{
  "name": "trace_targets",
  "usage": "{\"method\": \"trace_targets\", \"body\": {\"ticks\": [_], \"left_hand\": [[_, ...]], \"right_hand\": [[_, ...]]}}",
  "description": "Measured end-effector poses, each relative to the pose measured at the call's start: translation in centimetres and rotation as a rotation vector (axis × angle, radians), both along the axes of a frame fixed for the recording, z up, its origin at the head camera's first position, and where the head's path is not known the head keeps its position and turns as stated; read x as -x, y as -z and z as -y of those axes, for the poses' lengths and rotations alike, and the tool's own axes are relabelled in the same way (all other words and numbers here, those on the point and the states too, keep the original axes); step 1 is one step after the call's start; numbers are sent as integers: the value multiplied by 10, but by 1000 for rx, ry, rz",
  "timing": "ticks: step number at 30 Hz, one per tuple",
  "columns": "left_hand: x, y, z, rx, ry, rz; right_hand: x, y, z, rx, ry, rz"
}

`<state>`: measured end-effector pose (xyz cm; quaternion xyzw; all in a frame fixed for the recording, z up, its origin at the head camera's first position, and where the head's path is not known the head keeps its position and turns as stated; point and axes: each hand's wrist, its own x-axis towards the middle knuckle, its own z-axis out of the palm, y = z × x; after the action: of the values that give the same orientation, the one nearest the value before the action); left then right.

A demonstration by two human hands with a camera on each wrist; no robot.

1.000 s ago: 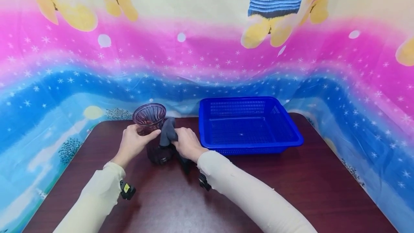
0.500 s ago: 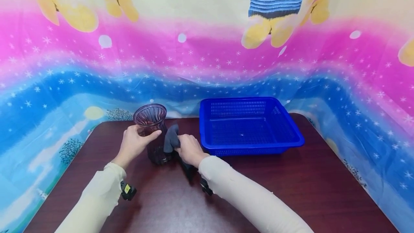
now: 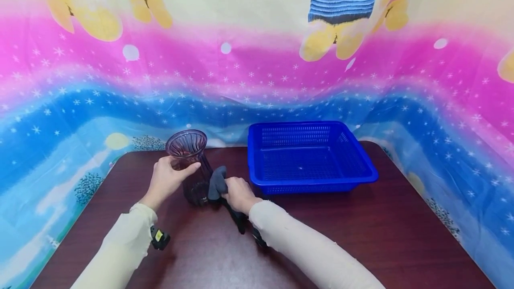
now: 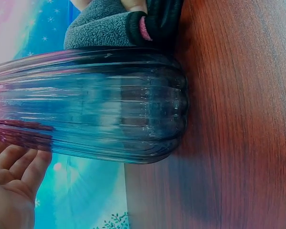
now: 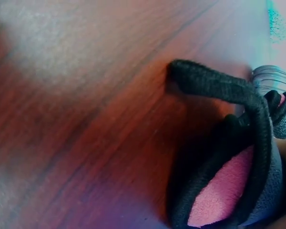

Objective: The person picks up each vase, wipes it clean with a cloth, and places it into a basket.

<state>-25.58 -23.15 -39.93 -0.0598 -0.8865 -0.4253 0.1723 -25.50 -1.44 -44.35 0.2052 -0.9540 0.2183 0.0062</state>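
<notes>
vase [image 3: 192, 164]: upright on the worktop [image 3: 361, 226], left of the basket [image 3: 309, 157]
left hand [image 3: 166, 179]: grip wrapped round the vase neck
right hand [image 3: 238, 193]: cloth [image 3: 217, 183] pinched against vase base

No legible txt anywhere.

vase [image 3: 192, 164] left of basket [image 3: 311, 157], on table [image 3: 361, 231]

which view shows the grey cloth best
The right wrist view: the cloth fills the frame, showing its grey outside, black edging and pink inner side. The head view shows it small, gripped in the right hand against the vase. The left wrist view shows only a corner above the vase.
</notes>
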Motion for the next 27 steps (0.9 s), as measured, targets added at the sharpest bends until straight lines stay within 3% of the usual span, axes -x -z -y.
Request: {"method": "trace_targets", "body": {"ticks": [13, 21, 27], "left_hand": [[1, 0, 1, -7, 19, 23], [-5, 3, 2, 12, 25, 39], [-8, 3, -1, 27, -5, 33]], "right_hand": [[3, 0, -4, 41, 38, 111], [1, 2, -5, 66, 46, 146], [2, 0, -5, 66, 59, 170]]}}
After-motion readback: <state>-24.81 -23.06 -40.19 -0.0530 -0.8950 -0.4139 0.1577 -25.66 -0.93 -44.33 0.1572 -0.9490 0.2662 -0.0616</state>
